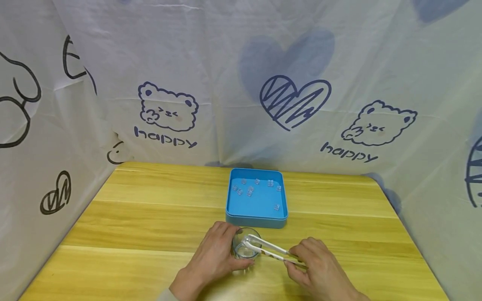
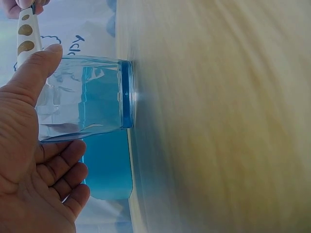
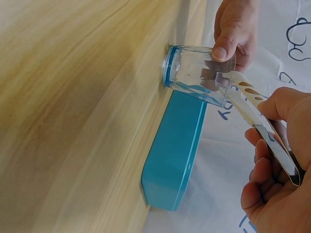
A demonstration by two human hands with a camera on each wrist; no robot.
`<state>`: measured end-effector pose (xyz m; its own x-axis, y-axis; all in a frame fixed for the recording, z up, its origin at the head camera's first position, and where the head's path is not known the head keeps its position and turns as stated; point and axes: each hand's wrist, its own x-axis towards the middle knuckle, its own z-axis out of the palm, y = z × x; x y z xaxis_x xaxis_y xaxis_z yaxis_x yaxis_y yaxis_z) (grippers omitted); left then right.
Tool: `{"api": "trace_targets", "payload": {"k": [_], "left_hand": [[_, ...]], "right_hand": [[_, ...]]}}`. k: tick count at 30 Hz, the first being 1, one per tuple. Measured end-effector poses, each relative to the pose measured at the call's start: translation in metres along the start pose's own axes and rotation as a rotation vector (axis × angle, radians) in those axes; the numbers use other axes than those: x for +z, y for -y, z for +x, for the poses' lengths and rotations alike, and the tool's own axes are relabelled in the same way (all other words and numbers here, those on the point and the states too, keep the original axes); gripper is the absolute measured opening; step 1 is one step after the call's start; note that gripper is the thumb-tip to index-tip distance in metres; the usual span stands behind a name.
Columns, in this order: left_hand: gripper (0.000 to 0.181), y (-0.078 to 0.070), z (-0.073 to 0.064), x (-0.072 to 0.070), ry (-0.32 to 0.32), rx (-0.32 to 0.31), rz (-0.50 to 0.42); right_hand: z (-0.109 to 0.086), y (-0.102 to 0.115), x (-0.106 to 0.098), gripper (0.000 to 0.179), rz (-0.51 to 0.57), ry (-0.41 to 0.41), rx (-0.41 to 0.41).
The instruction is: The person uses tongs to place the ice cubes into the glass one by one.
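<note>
We see a clear glass (image 3: 192,70) standing up on the wooden surface (image 1: 150,225), and it has a blue band at the bottom. The left hand (image 1: 215,253) has its grip around the glass, with the thumb on the near side and the fingers on the far side. The right hand (image 1: 320,263) has its grip closed around the white tongs (image 1: 272,246), and we see gold spots on their arms. The tips of the tongs are inside the top of the glass. Something clear seems to be by the tips, but we cannot tell what it is.

Just behind the glass we see a blue box (image 1: 256,221) with its top open. Small clear cubes (image 1: 250,191) lie in it. Most are toward the back, and one sits by itself near the front right corner. Behind the box hangs a white cloth (image 1: 226,83) with bears, hearts and the word "happy" on it.
</note>
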<state>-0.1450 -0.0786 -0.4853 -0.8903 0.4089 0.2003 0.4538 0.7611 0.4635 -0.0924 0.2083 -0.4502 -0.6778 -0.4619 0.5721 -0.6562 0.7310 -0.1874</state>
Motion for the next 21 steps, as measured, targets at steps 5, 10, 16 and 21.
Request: {"api": "trace_targets", "payload": {"k": [5,10,16,21], "left_hand": [[0.076,-0.0003,-0.0003,-0.0002,-0.004,0.002,-0.002],[0.076,-0.0003,-0.0003,0.0002,-0.009,0.003,0.002],[0.077,-0.0004,-0.0004,0.0004,-0.005,-0.001,0.006],[0.077,-0.0005,-0.0004,0.0002,-0.002,-0.003,0.002]], "right_hand": [[-0.0001,0.0007,-0.0007,0.015,-0.003,0.007,0.010],[0.0001,0.0012,-0.0004,0.016,-0.010,0.007,0.015],[-0.0006,0.0005,0.0005,0.026,-0.007,-0.007,0.004],[-0.0007,0.0005,0.0011,0.025,-0.010,-0.010,0.003]]}}
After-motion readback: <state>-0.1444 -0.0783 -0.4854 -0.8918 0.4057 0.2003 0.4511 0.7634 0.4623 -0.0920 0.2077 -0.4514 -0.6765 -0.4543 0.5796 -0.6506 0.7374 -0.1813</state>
